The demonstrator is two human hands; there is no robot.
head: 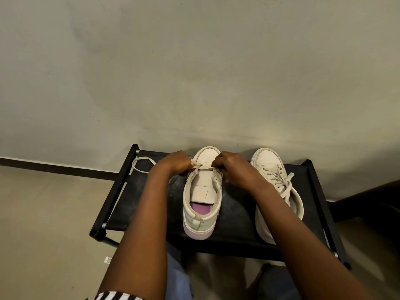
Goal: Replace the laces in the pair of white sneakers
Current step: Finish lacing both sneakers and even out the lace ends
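Two white sneakers stand toe-away on a black rack top [238, 213]. The left sneaker [202, 204] has a bare tongue, a pink insole and one white lace [204, 167] running across its lowest eyelets near the toe. My left hand [176, 162] pinches that lace at the shoe's left side, and my right hand [231, 167] pinches it at the right side. The lace's free part [140, 163] loops off the rack's far left corner. The right sneaker [277, 187] is fully laced, with its lace ends lying loose.
The rack stands against a plain wall, with a dark baseboard [54, 167] along the beige floor on the left. A dark object [372, 204] sits to the rack's right. My legs in blue trousers [179, 276] are below the rack's near edge.
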